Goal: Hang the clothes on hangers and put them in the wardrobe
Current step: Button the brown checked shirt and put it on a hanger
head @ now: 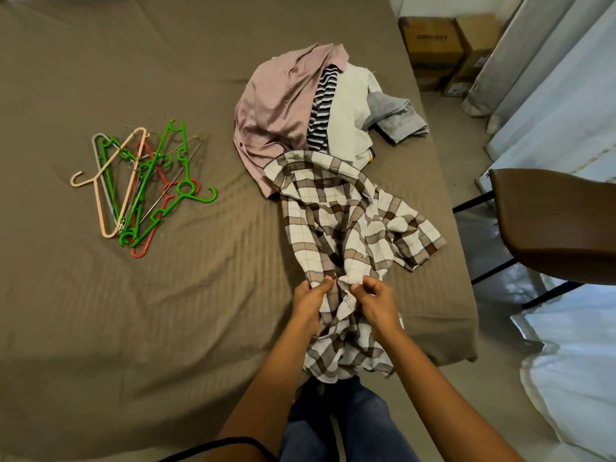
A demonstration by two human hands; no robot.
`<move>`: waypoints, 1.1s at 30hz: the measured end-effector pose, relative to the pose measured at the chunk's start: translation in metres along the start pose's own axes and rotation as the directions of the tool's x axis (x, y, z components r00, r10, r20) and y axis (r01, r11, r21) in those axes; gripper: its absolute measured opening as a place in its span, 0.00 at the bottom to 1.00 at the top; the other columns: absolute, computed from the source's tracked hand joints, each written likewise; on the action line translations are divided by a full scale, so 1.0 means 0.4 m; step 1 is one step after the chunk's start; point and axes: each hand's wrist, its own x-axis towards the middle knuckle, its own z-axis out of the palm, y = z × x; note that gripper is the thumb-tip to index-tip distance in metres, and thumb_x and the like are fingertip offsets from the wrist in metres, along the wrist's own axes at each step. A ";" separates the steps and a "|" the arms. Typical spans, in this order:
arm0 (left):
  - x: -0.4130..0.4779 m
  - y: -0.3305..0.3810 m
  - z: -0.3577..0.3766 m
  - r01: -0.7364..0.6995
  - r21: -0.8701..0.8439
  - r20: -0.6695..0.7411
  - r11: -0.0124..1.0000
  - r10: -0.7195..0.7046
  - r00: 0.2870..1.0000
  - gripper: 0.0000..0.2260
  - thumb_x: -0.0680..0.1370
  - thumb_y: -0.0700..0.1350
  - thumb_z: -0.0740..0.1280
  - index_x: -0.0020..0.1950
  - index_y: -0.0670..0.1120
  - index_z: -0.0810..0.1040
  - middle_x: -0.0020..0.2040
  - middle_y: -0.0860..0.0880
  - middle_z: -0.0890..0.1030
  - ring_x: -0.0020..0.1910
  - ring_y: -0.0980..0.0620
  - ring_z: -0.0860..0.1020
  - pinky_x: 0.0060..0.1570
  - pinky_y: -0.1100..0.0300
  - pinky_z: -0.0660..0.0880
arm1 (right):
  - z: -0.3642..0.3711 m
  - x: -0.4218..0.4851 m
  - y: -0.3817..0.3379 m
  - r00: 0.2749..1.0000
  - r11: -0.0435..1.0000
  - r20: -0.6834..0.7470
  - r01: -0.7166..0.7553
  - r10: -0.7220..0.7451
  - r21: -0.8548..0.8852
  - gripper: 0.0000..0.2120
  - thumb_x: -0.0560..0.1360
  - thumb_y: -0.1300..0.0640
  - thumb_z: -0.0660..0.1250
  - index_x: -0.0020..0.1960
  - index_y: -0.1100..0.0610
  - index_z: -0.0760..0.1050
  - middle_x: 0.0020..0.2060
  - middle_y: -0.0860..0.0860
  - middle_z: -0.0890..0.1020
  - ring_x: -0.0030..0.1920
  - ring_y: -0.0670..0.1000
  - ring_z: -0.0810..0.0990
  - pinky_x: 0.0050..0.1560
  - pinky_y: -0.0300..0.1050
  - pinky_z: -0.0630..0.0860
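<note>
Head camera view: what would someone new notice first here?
First, the checked shirt stretched along the right side of the bed, with the left hand and the right hand pinching its front at the near end. Behind it lies a heap of clothes. A tangle of coloured hangers lies on the left part of the bed.

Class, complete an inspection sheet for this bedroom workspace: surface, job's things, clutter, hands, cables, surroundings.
Surface: brown bed sheet, wrinkled.
Job's things: plaid shirt lying on the bed; clothes pile behind it; hangers heaped at left.
Clutter: nothing seen.
Hands: left hand and right hand both pinch the plaid shirt.
Cables: thin black cord or strap at bottom edge; cannot tell which.
Surroundings: cardboard boxes, curtains, brown chair at right.
</note>
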 end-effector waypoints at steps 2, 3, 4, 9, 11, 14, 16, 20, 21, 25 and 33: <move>-0.010 -0.004 -0.007 -0.024 -0.033 0.018 0.999 0.024 1.000 0.02 0.76 0.38 0.68 0.46 0.43 0.79 0.44 0.42 0.83 0.43 0.44 0.81 0.48 0.50 0.77 | -0.010 -0.009 -0.004 0.995 0.998 -0.087 0.059 -0.056 0.033 0.04 0.75 0.61 0.68 0.45 0.55 0.81 0.36 0.48 0.82 0.39 0.47 0.79 0.43 0.45 0.75; -0.015 -0.008 -0.012 -0.049 -0.028 0.024 0.998 0.050 0.998 0.03 0.76 0.37 0.67 0.44 0.44 0.79 0.43 0.43 0.83 0.43 0.45 0.80 0.48 0.51 0.77 | -0.014 -0.017 -0.011 0.988 0.995 -0.130 0.089 -0.082 0.050 0.04 0.75 0.61 0.68 0.47 0.55 0.81 0.38 0.49 0.83 0.41 0.48 0.80 0.43 0.44 0.76; -0.019 -0.012 -0.019 -0.085 -0.014 0.031 0.996 0.085 0.996 0.04 0.75 0.36 0.67 0.44 0.44 0.80 0.43 0.43 0.83 0.44 0.45 0.81 0.49 0.50 0.77 | -0.018 -0.024 -0.019 0.981 0.991 -0.161 0.120 -0.110 0.053 0.05 0.75 0.60 0.68 0.48 0.54 0.81 0.40 0.50 0.84 0.42 0.49 0.81 0.44 0.44 0.77; -0.062 -0.014 -0.034 -0.250 0.070 0.167 0.966 0.236 0.957 0.05 0.71 0.37 0.71 0.43 0.45 0.83 0.45 0.40 0.84 0.47 0.41 0.81 0.54 0.44 0.76 | -0.027 -0.040 -0.047 0.976 0.978 -0.068 0.207 -0.209 -0.036 0.09 0.72 0.63 0.70 0.50 0.54 0.79 0.41 0.49 0.82 0.44 0.49 0.81 0.47 0.48 0.78; -0.084 -0.008 -0.032 -0.267 0.048 0.205 0.963 0.252 0.946 0.04 0.73 0.35 0.70 0.45 0.41 0.82 0.45 0.37 0.83 0.45 0.41 0.80 0.54 0.42 0.75 | -0.027 -0.055 -0.058 0.975 0.976 -0.042 0.215 -0.216 -0.032 0.13 0.71 0.66 0.71 0.54 0.57 0.78 0.41 0.49 0.82 0.44 0.49 0.81 0.48 0.44 0.78; -0.103 -0.005 -0.034 -0.305 0.051 0.227 0.951 0.286 0.931 0.03 0.75 0.36 0.69 0.46 0.41 0.82 0.45 0.37 0.83 0.46 0.41 0.80 0.55 0.41 0.76 | -0.028 -0.081 -0.073 0.973 0.973 -0.037 0.228 -0.229 -0.020 0.14 0.70 0.67 0.71 0.53 0.56 0.78 0.38 0.49 0.81 0.41 0.49 0.81 0.45 0.41 0.79; -0.113 -0.004 -0.040 -0.331 0.081 0.238 0.940 0.304 0.922 0.03 0.74 0.38 0.70 0.46 0.42 0.83 0.46 0.39 0.84 0.47 0.41 0.81 0.56 0.40 0.76 | -0.033 -0.096 -0.077 0.978 0.977 -0.023 0.208 -0.207 0.041 0.13 0.70 0.68 0.71 0.52 0.57 0.78 0.37 0.49 0.81 0.40 0.48 0.80 0.44 0.40 0.79; -0.127 0.003 -0.051 -0.380 0.148 0.278 0.913 0.330 0.902 0.07 0.68 0.43 0.73 0.44 0.44 0.84 0.45 0.40 0.84 0.48 0.39 0.82 0.55 0.41 0.77 | -0.052 -0.117 -0.084 0.987 0.976 0.052 0.145 -0.155 0.164 0.13 0.71 0.70 0.70 0.53 0.60 0.77 0.37 0.50 0.81 0.38 0.44 0.81 0.40 0.34 0.78; -0.127 0.006 -0.056 -0.399 0.168 0.296 0.901 0.340 0.893 0.07 0.68 0.43 0.73 0.44 0.44 0.84 0.45 0.40 0.84 0.48 0.38 0.82 0.54 0.42 0.77 | -0.055 -0.120 -0.087 0.986 0.974 0.062 0.140 -0.153 0.177 0.13 0.71 0.70 0.70 0.53 0.60 0.77 0.37 0.50 0.81 0.37 0.42 0.81 0.39 0.33 0.78; -0.143 0.019 -0.062 -0.469 0.265 0.350 0.842 0.369 0.861 0.02 0.72 0.44 0.72 0.42 0.46 0.84 0.41 0.43 0.85 0.43 0.43 0.83 0.50 0.43 0.79 | -0.068 -0.123 -0.087 0.987 0.977 0.085 0.123 -0.139 0.172 0.12 0.70 0.71 0.70 0.50 0.59 0.78 0.36 0.51 0.81 0.37 0.43 0.81 0.40 0.36 0.79; -0.151 0.009 -0.058 -0.575 0.455 0.350 0.680 0.457 0.818 0.08 0.72 0.54 0.68 0.43 0.50 0.81 0.39 0.50 0.84 0.41 0.45 0.82 0.46 0.43 0.78 | -0.089 -0.129 -0.089 0.977 0.988 0.154 0.140 -0.148 0.056 0.12 0.68 0.71 0.71 0.45 0.56 0.78 0.39 0.60 0.81 0.39 0.52 0.80 0.43 0.51 0.79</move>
